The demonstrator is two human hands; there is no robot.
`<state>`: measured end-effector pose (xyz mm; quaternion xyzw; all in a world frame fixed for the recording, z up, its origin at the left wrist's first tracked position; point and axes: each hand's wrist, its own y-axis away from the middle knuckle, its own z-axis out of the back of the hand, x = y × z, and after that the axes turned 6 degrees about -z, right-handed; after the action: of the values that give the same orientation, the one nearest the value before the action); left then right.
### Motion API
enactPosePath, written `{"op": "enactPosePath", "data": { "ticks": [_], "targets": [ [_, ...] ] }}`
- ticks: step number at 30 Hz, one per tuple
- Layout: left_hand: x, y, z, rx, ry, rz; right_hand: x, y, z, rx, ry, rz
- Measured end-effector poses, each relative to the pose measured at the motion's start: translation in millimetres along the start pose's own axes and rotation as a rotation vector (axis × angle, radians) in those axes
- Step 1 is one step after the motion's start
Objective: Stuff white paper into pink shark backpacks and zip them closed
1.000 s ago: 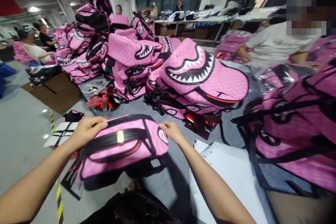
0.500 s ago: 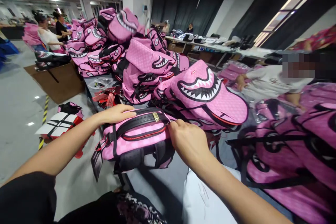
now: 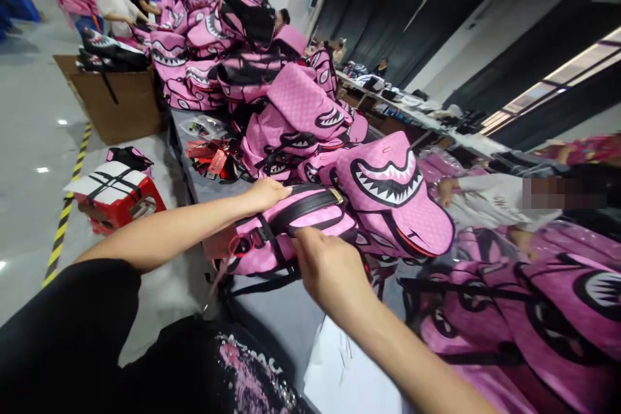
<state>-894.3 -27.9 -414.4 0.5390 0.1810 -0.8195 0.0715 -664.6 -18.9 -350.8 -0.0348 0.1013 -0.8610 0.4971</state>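
A pink backpack point(image 3: 257, 259) with black trim and a gold clasp lies on its side on the grey table point(image 3: 272, 310) in front of me. My left hand point(image 3: 269, 195) rests on its far upper edge, fingers together at the black trim. My right hand point(image 3: 325, 259) is closed in a pinch over the near side of the bag; whatever is between its fingertips is too small to make out. Just beyond, a pink backpack with a shark-mouth print point(image 3: 388, 174) leans on the pile.
Red tags point(image 3: 216, 156) lie left of the pile. White sheets point(image 3: 349, 369) are near my body. A red stool point(image 3: 121, 197) and a cardboard box point(image 3: 119, 103) stand on the floor. A person in white point(image 3: 495, 200) is at the right, beside more pink bags point(image 3: 509, 310).
The view has shifted. The backpack under my hands has turned, with its strap padding now out of sight. My right hand has moved from the bag's right end to its near side.
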Motion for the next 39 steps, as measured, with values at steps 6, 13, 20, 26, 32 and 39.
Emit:
{"op": "enactPosePath", "data": {
  "ticks": [6,13,20,26,32,39],
  "targets": [
    [-44,25,-2.3,0.166,0.103,-0.451,0,2,-4,-0.015,-0.254,-0.211],
    [-62,44,-30.1,0.183,0.638,-0.107,0,18,14,0.052,-0.488,-0.292],
    [-79,59,-53.3,0.05,0.602,-0.079,26,22,8,0.038,-0.319,-0.446],
    [-78,61,-61.7,-0.008,0.593,-0.107,41,22,-2,-0.049,-0.237,-0.559],
    [-63,39,-38.4,0.248,0.114,-0.43,27,48,-32,-0.47,-0.411,-0.409],
    [-80,-14,-57.8,0.581,-0.504,-1.407,0,93,-68,-0.849,-0.871,-0.534]
  ]
}}
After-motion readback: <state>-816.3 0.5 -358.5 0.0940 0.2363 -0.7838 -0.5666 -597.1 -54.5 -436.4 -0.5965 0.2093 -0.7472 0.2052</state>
